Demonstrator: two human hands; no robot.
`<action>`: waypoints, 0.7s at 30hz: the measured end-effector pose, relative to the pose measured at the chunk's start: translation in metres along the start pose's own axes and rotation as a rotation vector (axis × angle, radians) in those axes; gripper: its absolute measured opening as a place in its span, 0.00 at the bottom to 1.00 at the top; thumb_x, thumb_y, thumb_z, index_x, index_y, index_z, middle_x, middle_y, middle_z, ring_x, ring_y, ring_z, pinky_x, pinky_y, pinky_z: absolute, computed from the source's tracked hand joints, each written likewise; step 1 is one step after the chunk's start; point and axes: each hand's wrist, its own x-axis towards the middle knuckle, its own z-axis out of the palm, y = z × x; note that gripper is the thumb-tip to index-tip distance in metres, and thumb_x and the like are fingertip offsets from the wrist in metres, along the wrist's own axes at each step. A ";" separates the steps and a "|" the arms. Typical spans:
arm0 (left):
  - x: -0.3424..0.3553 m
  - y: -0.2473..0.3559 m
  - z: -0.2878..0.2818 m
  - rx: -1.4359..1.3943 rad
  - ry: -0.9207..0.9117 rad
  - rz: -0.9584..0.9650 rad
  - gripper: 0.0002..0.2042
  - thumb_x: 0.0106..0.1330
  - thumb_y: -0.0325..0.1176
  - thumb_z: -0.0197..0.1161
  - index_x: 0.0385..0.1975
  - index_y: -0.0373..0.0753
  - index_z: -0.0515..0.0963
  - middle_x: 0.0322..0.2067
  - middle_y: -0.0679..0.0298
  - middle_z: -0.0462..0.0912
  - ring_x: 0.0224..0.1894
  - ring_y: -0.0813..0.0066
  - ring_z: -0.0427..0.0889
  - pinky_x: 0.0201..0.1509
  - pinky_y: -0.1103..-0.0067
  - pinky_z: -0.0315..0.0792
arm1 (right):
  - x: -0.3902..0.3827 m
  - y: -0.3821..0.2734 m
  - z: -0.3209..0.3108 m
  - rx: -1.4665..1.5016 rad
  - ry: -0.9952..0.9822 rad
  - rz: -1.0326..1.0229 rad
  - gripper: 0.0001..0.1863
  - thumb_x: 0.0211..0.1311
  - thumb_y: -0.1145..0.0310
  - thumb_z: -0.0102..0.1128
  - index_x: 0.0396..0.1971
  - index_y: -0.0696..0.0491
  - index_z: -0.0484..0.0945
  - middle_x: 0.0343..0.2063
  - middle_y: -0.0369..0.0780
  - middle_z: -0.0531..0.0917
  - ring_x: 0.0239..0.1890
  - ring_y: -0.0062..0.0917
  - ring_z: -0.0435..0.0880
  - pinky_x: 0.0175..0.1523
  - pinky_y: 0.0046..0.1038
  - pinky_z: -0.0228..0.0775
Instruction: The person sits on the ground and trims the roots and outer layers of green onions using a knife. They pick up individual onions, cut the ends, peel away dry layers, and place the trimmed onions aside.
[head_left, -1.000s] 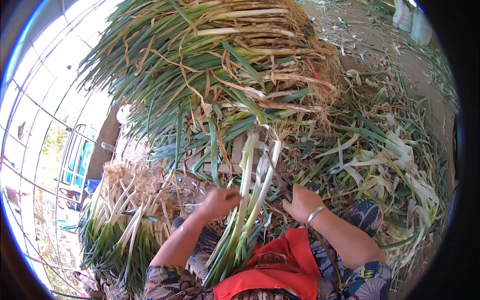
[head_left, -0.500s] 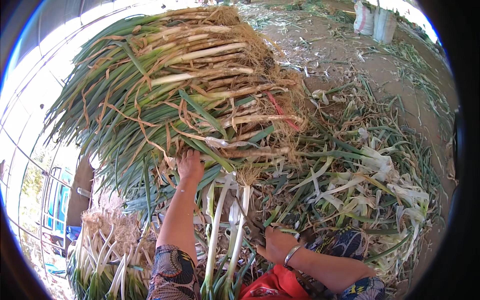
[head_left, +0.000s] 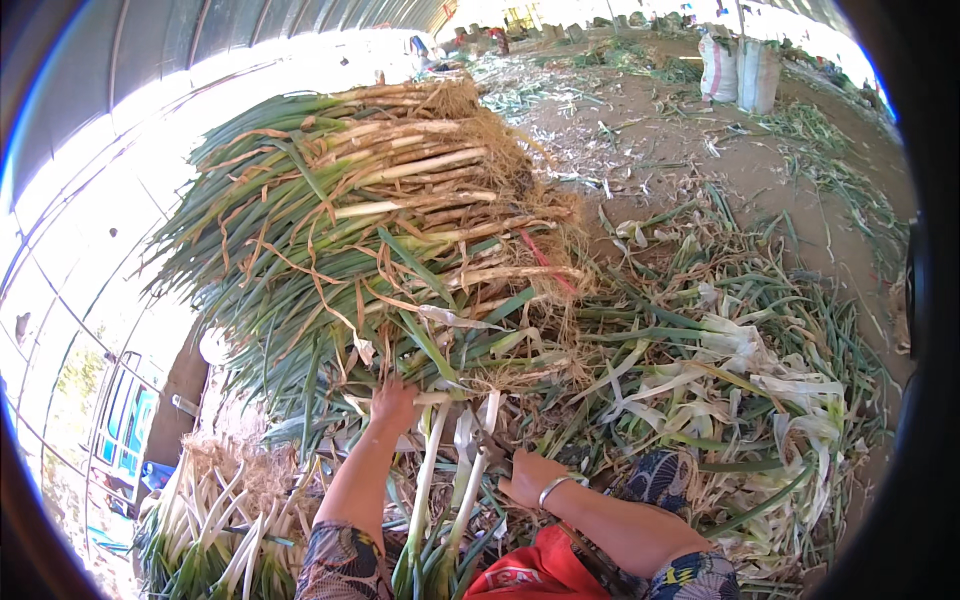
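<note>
My left hand (head_left: 395,403) is closed on a green onion (head_left: 437,398) at the near edge of a large pile of green onions (head_left: 330,230). Its roots seem to lie to the right, partly hidden among the others. Dry brown leaves hang over the pile. Low in front of me, my right hand (head_left: 532,478) grips a dark metal tool (head_left: 492,450) whose exact kind I cannot make out. Between my arms stand a few pale, peeled-looking green onions (head_left: 425,480), their white ends up and green leaves down by my lap.
A bundle of white-stemmed green onions (head_left: 225,520) stands at lower left. Stripped leaves and skins (head_left: 740,370) heap up on the right. White sacks (head_left: 757,78) stand at the far right on bare soil. A metal frame (head_left: 95,400) edges the left side.
The view has tipped up, so the pile sits lower in it. My left hand has come nearer to me, drawing a green onion from the pile's edge. My right hand stays low with the tool.
</note>
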 end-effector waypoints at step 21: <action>-0.187 0.022 -0.012 -0.778 -0.493 -0.361 0.31 0.64 0.57 0.56 0.49 0.29 0.76 0.42 0.44 0.81 0.47 0.53 0.80 0.52 0.66 0.71 | -0.114 -0.042 -0.024 0.177 -0.225 -0.279 0.33 0.59 0.44 0.53 0.31 0.67 0.77 0.26 0.58 0.81 0.33 0.50 0.83 0.42 0.43 0.74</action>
